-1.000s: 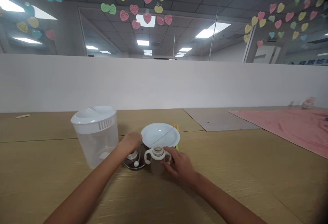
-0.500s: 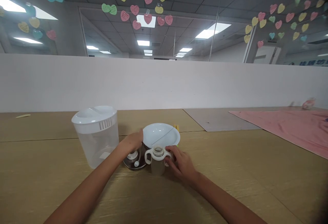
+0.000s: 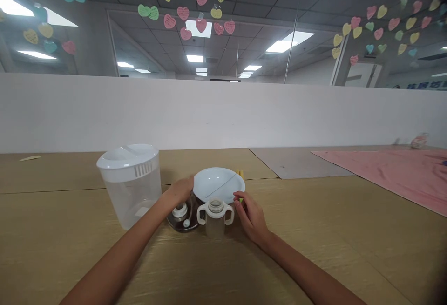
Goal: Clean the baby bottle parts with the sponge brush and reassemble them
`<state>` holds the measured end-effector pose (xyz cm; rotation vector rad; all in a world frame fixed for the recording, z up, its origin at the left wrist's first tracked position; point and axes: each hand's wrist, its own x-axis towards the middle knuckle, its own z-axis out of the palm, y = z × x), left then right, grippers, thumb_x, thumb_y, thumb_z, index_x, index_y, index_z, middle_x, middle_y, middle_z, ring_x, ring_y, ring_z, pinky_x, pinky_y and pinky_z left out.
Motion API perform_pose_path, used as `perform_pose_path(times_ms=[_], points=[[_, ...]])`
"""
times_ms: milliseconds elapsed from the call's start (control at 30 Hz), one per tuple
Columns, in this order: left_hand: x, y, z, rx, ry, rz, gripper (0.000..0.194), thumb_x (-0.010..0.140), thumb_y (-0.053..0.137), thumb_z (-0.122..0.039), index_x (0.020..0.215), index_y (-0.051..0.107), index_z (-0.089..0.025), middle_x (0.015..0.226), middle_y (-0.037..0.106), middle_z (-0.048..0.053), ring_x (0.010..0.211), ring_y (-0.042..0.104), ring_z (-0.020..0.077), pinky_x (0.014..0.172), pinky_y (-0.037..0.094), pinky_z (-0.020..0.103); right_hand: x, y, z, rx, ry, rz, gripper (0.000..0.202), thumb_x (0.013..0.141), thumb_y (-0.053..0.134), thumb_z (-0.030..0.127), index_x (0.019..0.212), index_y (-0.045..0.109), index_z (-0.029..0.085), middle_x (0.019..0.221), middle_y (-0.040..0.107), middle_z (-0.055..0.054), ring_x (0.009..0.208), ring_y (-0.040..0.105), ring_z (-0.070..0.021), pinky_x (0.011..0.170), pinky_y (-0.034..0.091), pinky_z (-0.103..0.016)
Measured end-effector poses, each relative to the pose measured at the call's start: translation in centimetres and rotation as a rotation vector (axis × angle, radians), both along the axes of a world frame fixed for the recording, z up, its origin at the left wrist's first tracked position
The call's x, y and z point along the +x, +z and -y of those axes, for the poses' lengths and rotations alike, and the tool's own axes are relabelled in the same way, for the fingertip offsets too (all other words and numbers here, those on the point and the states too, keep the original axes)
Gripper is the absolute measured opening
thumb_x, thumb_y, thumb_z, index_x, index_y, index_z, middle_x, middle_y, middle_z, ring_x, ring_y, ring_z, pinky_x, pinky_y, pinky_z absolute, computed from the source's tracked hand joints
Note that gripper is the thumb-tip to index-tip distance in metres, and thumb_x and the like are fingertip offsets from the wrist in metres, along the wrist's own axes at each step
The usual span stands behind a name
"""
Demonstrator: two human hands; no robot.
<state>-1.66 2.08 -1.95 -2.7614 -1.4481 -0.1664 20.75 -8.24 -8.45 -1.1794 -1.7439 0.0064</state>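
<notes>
A clear bottle (image 3: 215, 226) with a white two-handled collar stands upright and uncapped on the table. My right hand (image 3: 253, 219) is just right of it, off its handle, thumb and fingers apart near the right rim of a white bowl (image 3: 218, 181). My left hand (image 3: 181, 190) bends downward at the bowl's left rim with curled fingers; whatever they grip is hidden. Below it lies a dark, shiny dish (image 3: 185, 226) holding a white-capped piece (image 3: 179, 211) and a thin tube with a white end (image 3: 186, 223).
A translucent bucket (image 3: 131, 193) with a white lid stands left of my left forearm. Yellow pieces (image 3: 240, 173) show behind the bowl, and a green bit (image 3: 241, 199) shows by my right fingers. A pink cloth (image 3: 384, 170) covers the far right. A white wall (image 3: 223, 114) borders the table.
My right hand has let go of the bottle's right handle and shifted slightly right and up. The bottle stays in place. My left hand has barely moved.
</notes>
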Motion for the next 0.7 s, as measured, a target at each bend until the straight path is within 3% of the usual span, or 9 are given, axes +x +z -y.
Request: perform_pose_path(times_ms=[200, 333, 433, 700], points=[[0.4, 0.8, 0.3, 0.029, 0.09, -0.136, 0.021, 0.073, 0.045, -0.004, 0.078, 0.066, -0.009, 0.085, 0.068, 0.018, 0.083, 0.064, 0.0244, 0.071, 0.047, 0.029, 0.2, -0.1, -0.3, -0.027, -0.046, -0.064, 0.028, 0.091, 0.035, 0.037, 0.103, 0.053, 0.018, 0.074, 0.06, -0.002, 0.055, 0.052, -0.0122, 0.055, 0.042, -0.024], [0.4, 1.8, 0.7, 0.06, 0.129, -0.144, 0.022, 0.074, 0.045, -0.005, 0.077, 0.067, -0.01, 0.078, 0.067, 0.016, 0.077, 0.065, 0.0233, 0.068, 0.047, 0.029, 0.4, -0.2, -0.7, -0.031, -0.105, -0.138, 0.03, 0.09, 0.035, 0.039, 0.101, 0.054, 0.018, 0.066, 0.057, 0.0, 0.055, 0.051, -0.0128, 0.054, 0.042, -0.024], [0.2, 2.5, 0.9, 0.089, 0.179, -0.135, 0.02, 0.074, 0.047, -0.007, 0.078, 0.067, -0.01, 0.074, 0.066, 0.016, 0.077, 0.064, 0.0242, 0.067, 0.047, 0.029, 0.6, -0.3, -1.0, -0.029, -0.121, -0.212, 0.031, 0.09, 0.035, 0.04, 0.099, 0.054, 0.018, 0.073, 0.06, -0.002, 0.06, 0.054, -0.0132, 0.057, 0.043, -0.024], [-0.5, 5.1, 2.6, 0.194, 0.23, -0.093, 0.026, 0.076, 0.044, -0.003, 0.091, 0.065, -0.009, 0.09, 0.065, 0.017, 0.091, 0.062, 0.0255, 0.074, 0.046, 0.032, 0.8, -0.6, -1.4, -0.042, -0.12, -0.287, 0.031, 0.09, 0.036, 0.041, 0.098, 0.055, 0.018, 0.078, 0.062, -0.003, 0.064, 0.055, -0.0138, 0.059, 0.044, -0.025]])
